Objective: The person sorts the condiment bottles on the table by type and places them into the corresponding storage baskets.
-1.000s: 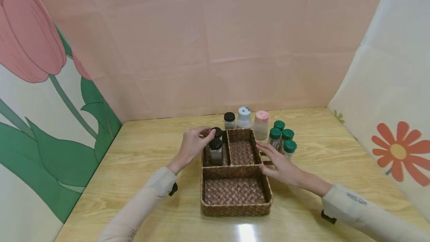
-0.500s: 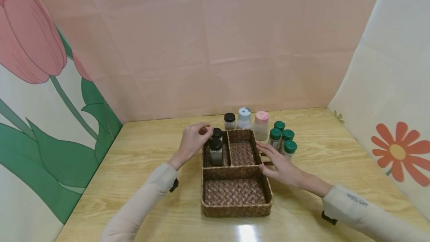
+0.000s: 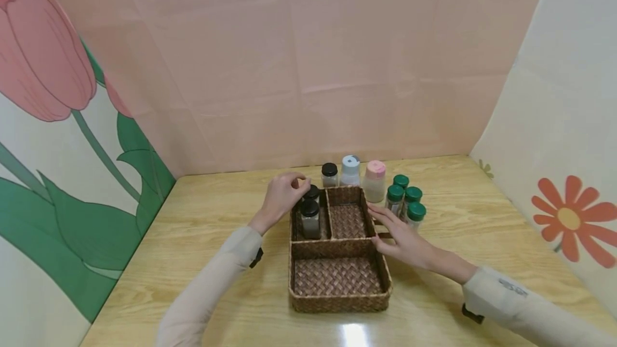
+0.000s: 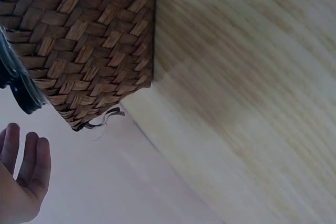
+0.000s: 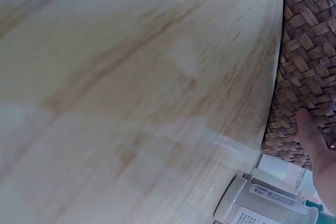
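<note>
A brown woven basket (image 3: 339,302) with three compartments sits on the table. Two jars stand upright in its back-left compartment: a front black-lidded jar (image 3: 310,218) and a rear black-lidded jar (image 3: 312,193). My left hand (image 3: 281,195) hovers beside and just above the rear lid, fingers loosely bent. In the left wrist view, a gap shows between these fingers (image 4: 39,163) and the black lids (image 4: 26,95). My right hand (image 3: 402,237) rests along the basket's right wall with fingers spread; one extended finger (image 5: 311,135) touches the weave in the right wrist view.
Behind the basket stand another black-lidded jar (image 3: 330,174), a blue-capped bottle (image 3: 350,170) and a pink-capped bottle (image 3: 375,180). Several green-lidded jars (image 3: 395,197) cluster right of the basket, close to the right hand. A pink backdrop (image 3: 308,68) rises behind the table.
My left hand's fingertips have left the rear jar's lid, drawn back a little to the left, then come forward and right above it. The right hand and basket hold still.
</note>
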Available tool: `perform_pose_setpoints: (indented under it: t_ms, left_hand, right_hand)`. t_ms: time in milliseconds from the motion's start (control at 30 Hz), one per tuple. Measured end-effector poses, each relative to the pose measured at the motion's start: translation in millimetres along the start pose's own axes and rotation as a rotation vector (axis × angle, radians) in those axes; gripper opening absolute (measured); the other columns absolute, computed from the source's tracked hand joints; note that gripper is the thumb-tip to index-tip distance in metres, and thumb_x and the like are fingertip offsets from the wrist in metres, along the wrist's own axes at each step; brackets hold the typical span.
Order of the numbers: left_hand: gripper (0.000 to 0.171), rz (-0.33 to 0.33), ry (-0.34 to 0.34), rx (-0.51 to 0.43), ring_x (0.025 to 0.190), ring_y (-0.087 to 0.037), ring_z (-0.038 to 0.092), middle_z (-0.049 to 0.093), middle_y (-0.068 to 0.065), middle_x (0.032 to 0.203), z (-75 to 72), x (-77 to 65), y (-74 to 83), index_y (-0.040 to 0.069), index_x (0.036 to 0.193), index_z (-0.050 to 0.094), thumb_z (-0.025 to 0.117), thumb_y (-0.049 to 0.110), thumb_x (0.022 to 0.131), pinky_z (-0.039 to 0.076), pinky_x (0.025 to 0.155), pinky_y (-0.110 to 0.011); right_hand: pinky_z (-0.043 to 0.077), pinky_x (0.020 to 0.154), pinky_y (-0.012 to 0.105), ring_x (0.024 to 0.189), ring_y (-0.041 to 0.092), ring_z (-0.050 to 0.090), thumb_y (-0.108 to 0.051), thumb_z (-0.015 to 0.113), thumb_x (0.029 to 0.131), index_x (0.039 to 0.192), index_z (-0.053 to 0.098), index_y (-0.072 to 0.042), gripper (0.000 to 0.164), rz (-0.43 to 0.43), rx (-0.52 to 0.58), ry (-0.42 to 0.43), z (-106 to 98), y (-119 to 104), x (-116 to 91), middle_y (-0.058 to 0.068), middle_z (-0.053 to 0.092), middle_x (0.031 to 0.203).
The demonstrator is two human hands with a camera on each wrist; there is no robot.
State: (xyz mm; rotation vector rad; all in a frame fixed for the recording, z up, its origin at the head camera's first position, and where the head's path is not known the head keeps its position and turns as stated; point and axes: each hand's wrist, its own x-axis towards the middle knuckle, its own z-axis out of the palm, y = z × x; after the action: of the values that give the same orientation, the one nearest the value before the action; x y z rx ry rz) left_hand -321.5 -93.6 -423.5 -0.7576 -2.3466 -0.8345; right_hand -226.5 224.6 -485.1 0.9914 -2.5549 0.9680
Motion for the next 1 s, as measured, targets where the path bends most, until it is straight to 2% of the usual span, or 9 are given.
perform_pose_setpoints:
  t_ms: [133,267,633,800,1000]
  left_hand:
    - [0.02,0.01,-0.028,0.085,0.06,-0.011,0.052,0.064,0.0,0.074,3.1,4.7,-0.9,0.009,0.096,0.078,0.068,0.026,0.095,0.046,0.056,-0.03]
    - [0.024,0.0,-0.042,0.131,0.065,-0.014,0.054,0.062,0.0,0.075,7.5,9.7,-2.7,0.009,0.095,0.076,0.068,0.031,0.094,0.046,0.056,-0.032]
    - [0.027,-0.007,-0.05,0.13,0.062,-0.014,0.051,0.059,-0.001,0.075,15.8,22.9,-4.0,0.008,0.091,0.071,0.068,0.035,0.092,0.044,0.053,-0.031]
    - [0.027,0.005,-0.061,0.177,0.068,-0.017,0.056,0.063,-0.003,0.08,18.5,29.4,-3.3,0.01,0.093,0.072,0.073,0.037,0.088,0.047,0.056,-0.034]
    - [0.031,0.009,-0.113,0.184,0.078,-0.019,0.058,0.065,-0.005,0.089,22.9,34.4,-5.1,0.011,0.099,0.071,0.077,0.038,0.086,0.048,0.064,-0.035]
  right_hand:
    - [0.055,0.086,0.047,0.12,0.038,0.055,-0.012,0.067,0.091,0.147,0.039,0.006,0.065,-0.003,-0.016,0.003,0,0,-1,0.021,0.035,0.153]
    - [0.054,0.088,0.049,0.121,0.037,0.055,-0.012,0.067,0.091,0.146,0.04,0.006,0.064,-0.004,-0.028,0.007,1,0,-1,0.02,0.035,0.153]
    - [0.055,0.084,0.049,0.119,0.04,0.056,-0.009,0.065,0.092,0.147,0.038,0.007,0.063,-0.021,-0.002,0.017,1,-1,-1,0.023,0.035,0.152]
    - [0.055,0.084,0.048,0.12,0.041,0.055,-0.008,0.065,0.092,0.147,0.037,0.008,0.064,-0.014,0.03,0.008,1,-2,-1,0.024,0.033,0.153]
    - [0.055,0.084,0.048,0.121,0.041,0.054,-0.01,0.066,0.092,0.148,0.036,0.006,0.065,0.003,0.038,-0.003,0,-3,-1,0.022,0.032,0.154]
